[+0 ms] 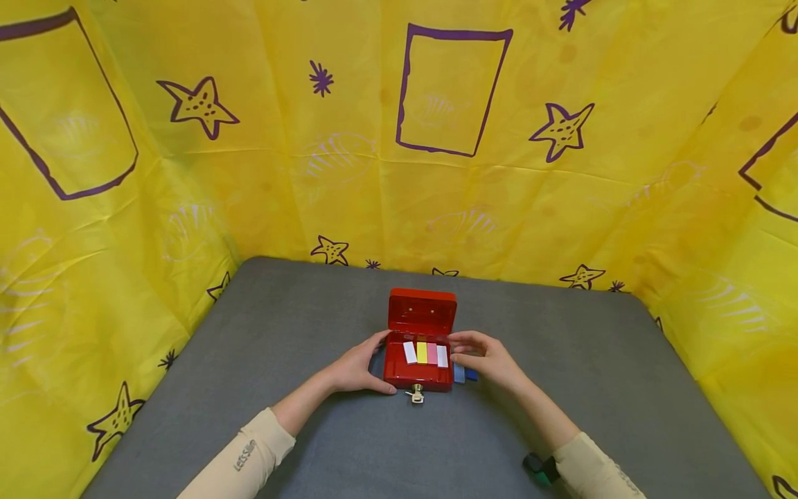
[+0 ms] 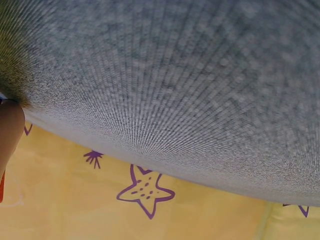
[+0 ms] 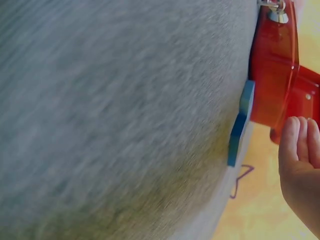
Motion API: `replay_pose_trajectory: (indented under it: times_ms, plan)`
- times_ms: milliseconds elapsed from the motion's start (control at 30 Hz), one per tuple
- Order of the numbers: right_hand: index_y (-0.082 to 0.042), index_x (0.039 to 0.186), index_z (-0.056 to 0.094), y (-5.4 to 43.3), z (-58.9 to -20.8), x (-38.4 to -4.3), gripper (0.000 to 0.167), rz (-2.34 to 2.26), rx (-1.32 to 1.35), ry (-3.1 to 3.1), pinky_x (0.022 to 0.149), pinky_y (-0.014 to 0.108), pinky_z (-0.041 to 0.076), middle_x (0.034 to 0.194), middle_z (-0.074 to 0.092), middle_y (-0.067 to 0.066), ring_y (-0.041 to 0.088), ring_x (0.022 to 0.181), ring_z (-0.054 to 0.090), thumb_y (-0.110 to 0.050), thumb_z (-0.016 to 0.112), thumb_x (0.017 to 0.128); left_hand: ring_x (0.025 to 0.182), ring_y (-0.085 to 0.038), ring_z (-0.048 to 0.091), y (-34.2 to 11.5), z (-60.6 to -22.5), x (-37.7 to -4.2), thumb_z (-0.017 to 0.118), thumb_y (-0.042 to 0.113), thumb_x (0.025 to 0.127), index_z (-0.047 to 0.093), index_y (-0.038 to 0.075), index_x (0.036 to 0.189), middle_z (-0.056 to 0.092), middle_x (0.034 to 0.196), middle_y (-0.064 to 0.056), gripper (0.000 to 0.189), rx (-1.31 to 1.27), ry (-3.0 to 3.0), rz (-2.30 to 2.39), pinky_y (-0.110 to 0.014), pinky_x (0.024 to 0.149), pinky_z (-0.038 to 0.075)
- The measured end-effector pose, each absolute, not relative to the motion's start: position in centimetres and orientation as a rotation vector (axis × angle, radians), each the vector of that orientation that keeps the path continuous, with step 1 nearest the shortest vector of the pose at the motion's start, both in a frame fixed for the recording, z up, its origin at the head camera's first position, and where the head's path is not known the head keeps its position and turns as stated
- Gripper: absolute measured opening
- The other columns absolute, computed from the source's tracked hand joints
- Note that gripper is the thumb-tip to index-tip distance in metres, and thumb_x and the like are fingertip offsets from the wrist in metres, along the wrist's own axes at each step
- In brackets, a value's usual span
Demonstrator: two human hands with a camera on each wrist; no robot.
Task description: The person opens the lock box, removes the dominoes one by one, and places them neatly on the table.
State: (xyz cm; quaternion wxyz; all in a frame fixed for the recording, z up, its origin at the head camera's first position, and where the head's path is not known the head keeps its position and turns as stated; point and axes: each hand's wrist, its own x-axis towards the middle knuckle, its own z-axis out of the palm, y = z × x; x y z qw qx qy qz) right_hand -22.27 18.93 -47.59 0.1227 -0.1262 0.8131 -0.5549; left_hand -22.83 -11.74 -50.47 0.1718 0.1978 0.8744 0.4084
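Note:
A small red metal cash box [image 1: 399, 375] sits on the table with its lid [image 1: 422, 308] raised. Keys [image 1: 416, 396] hang from the lock at its front. A row of white, yellow and pink blocks [image 1: 422, 353] lies inside. My left hand [image 1: 357, 365] spans the box's left side, thumb at the front corner and fingers toward the back. At the right rim, my right hand [image 1: 489, 357] holds its fingertips close over the edge, fingers extended. Two blue blocks, one light [image 1: 459, 374] and one darker [image 1: 472, 375], lie on the table beside the box, below the right hand.
The grey tabletop [image 1: 337, 450] surrounds the box. Yellow cloth walls [image 1: 274, 208] with purple drawings stand behind it and on both sides. A dark band [image 1: 541, 468] is on the right wrist by the sleeve.

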Motion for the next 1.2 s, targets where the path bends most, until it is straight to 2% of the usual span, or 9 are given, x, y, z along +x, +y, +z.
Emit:
replay_pose_trajectory:
  times_ms: [200, 400, 567, 767, 900, 1100, 1200]
  plan:
    - [-0.007, 0.126, 0.062, 18.0, -47.3, -22.3, 0.038, -1.631, -0.397, 2.341, 0.083, 0.030, 0.054, 0.125, 0.061, 0.015, 0.025, 0.104, 0.060, -0.017, 0.069, 0.091, 0.135, -0.029, 0.038, -11.7, -50.5, -22.8, 0.087, 0.041, 0.070, 0.024, 0.016, 0.153, 0.037, 0.151, -0.007, 0.107, 0.585, 2.491, 1.173, -0.054, 0.109, 0.033]
    - [-0.001, 0.128, 0.059, 17.2, -47.2, -22.4, 0.040, -1.656, -0.482, 2.322, 0.078, 0.028, 0.054, 0.124, 0.060, 0.020, 0.029, 0.106, 0.059, -0.015, 0.068, 0.092, 0.134, -0.028, 0.040, -11.7, -50.5, -22.8, 0.087, 0.039, 0.070, 0.026, 0.013, 0.152, 0.039, 0.150, -0.007, 0.106, 0.640, 2.508, 1.187, -0.052, 0.109, 0.033]
    - [-0.002, 0.127, 0.060, 16.4, -47.1, -22.5, 0.039, -1.635, -0.522, 2.326, 0.079, 0.036, 0.056, 0.119, 0.062, 0.021, 0.030, 0.102, 0.060, -0.016, 0.069, 0.091, 0.134, -0.029, 0.040, -11.7, -50.6, -22.9, 0.087, 0.039, 0.070, 0.026, 0.013, 0.152, 0.039, 0.149, -0.008, 0.106, 0.630, 2.507, 1.192, -0.054, 0.108, 0.034]
    - [-0.007, 0.127, 0.062, 15.5, -47.1, -22.6, 0.039, -1.594, -0.472, 2.332, 0.081, 0.043, 0.056, 0.116, 0.065, 0.012, 0.029, 0.103, 0.059, -0.019, 0.070, 0.090, 0.134, -0.029, 0.039, -11.7, -50.6, -22.9, 0.087, 0.040, 0.070, 0.025, 0.013, 0.152, 0.038, 0.151, -0.008, 0.106, 0.609, 2.496, 1.190, -0.054, 0.108, 0.033]
    - [-0.007, 0.126, 0.062, 15.2, -47.0, -22.6, 0.037, -1.594, -0.478, 2.323, 0.080, 0.040, 0.056, 0.116, 0.065, 0.014, 0.030, 0.102, 0.059, -0.016, 0.069, 0.091, 0.134, -0.029, 0.039, -11.7, -50.7, -22.8, 0.087, 0.039, 0.070, 0.025, 0.013, 0.152, 0.038, 0.150, -0.008, 0.106, 0.618, 2.492, 1.198, -0.053, 0.108, 0.033]
    - [-0.004, 0.125, 0.062, 14.5, -47.1, -22.7, 0.036, -1.555, -0.569, 2.352, 0.078, 0.026, 0.055, 0.119, 0.063, 0.018, 0.028, 0.103, 0.060, -0.013, 0.068, 0.091, 0.133, -0.029, 0.041, -11.8, -50.8, -22.8, 0.087, 0.038, 0.070, 0.027, 0.014, 0.151, 0.041, 0.148, -0.007, 0.104, 0.649, 2.500, 1.207, -0.053, 0.108, 0.034]
    - [-0.001, 0.124, 0.062, 14.2, -47.3, -22.9, 0.036, -1.504, -0.620, 2.405, 0.081, 0.028, 0.054, 0.120, 0.063, 0.020, 0.032, 0.105, 0.060, -0.012, 0.068, 0.091, 0.133, -0.029, 0.041, -11.8, -50.7, -22.8, 0.087, 0.038, 0.070, 0.027, 0.014, 0.151, 0.041, 0.148, -0.007, 0.104, 0.651, 2.506, 1.202, -0.053, 0.108, 0.034]
